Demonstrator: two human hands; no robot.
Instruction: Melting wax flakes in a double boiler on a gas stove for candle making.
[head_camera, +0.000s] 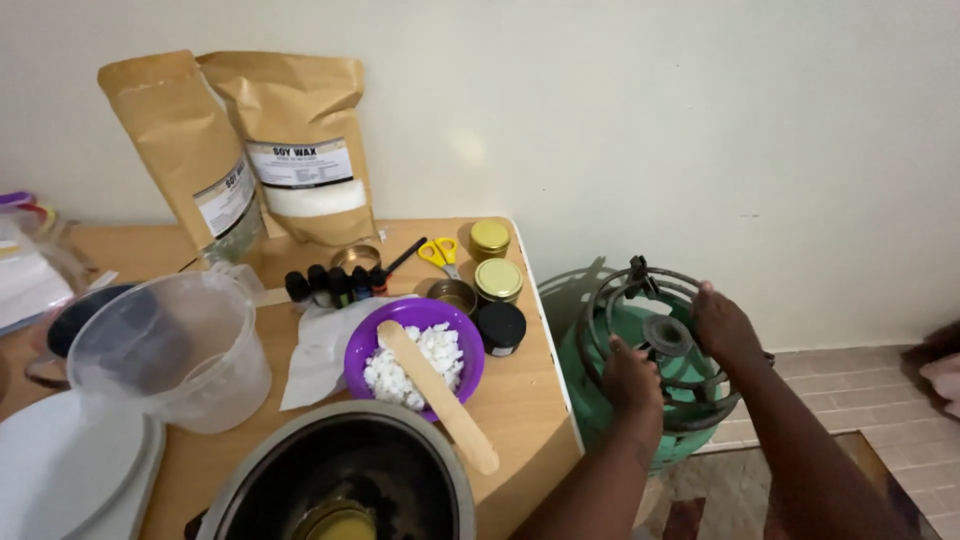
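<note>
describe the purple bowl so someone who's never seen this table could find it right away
Start at the wooden table against the pale wall, with two brown paper pouches standing at its back. In front of them, near the table's right edge, sits the purple bowl. It is the only purple thing there, holds white wax chunks, and a flat wooden stick rests across it, pointing toward the dark metal pot.

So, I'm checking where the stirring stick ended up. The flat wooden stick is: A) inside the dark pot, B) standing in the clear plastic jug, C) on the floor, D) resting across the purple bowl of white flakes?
D: the wooden stick lies across the purple bowl, over the white flakes.
</note>
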